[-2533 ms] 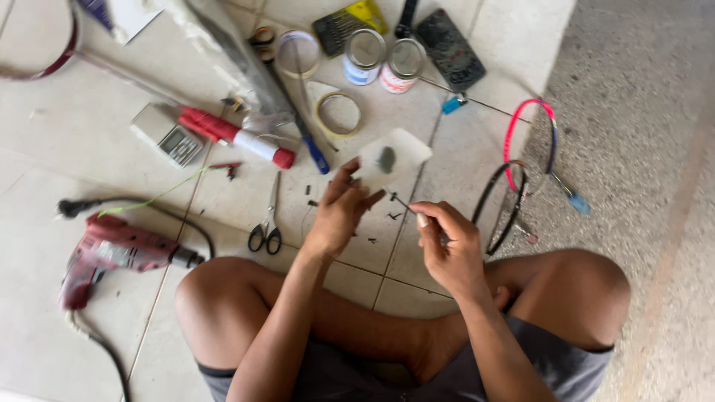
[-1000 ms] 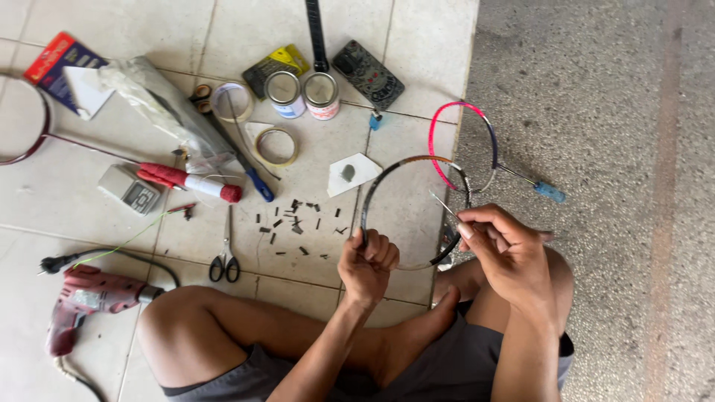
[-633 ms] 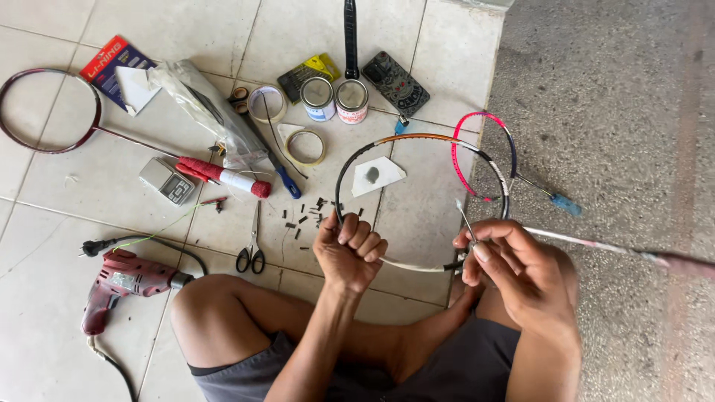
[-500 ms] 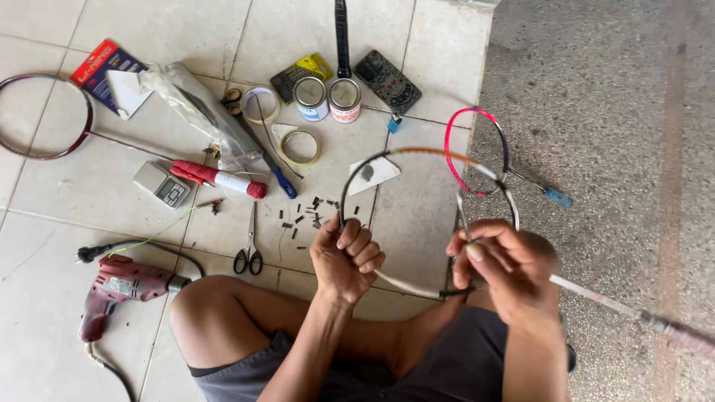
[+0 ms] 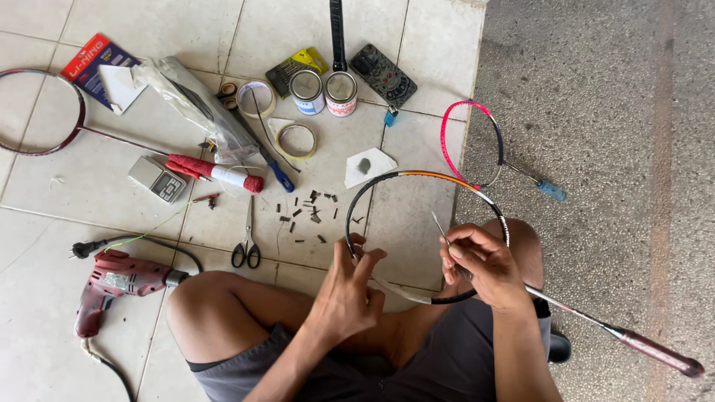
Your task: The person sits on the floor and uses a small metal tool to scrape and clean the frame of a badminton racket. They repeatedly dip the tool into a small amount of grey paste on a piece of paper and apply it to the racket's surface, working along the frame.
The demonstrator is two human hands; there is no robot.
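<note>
Your left hand point(image 5: 350, 290) sits at lower centre of the frame, fingers loosely spread, its fingertips touching the left rim of the unstrung badminton racket frame point(image 5: 417, 182). Your right hand point(image 5: 484, 264), right of centre, is closed on the frame's right side near the throat and also pinches a thin awl point(image 5: 439, 225) that points up into the hoop. The racket lies across your right knee point(image 5: 521, 238); its shaft runs to the lower right, ending in a dark red handle point(image 5: 663, 357) over the rough concrete.

Inside and left of the hoop, small dark grommet pieces point(image 5: 309, 212) are scattered on the tiles, close to your left fingers. Just above the hoop's top edge lies a white paper scrap point(image 5: 369, 165). Scissors point(image 5: 246, 238) lie left of the pieces, and a red electric drill point(image 5: 112, 286) with its cord sits at lower left beside your left knee point(image 5: 197, 301).

Further up: two small tins point(image 5: 324, 91), a tape roll point(image 5: 296, 141), a patterned phone point(image 5: 383, 74), a clear plastic bag point(image 5: 194, 104), a red-gripped tool point(image 5: 212, 170) and a small digital scale point(image 5: 156, 179). A dark red racket point(image 5: 45, 112) lies at upper left; a smaller pink-rimmed racket point(image 5: 477, 145) lies at the tile edge, its rim just beside the top right of the frame you hold.
</note>
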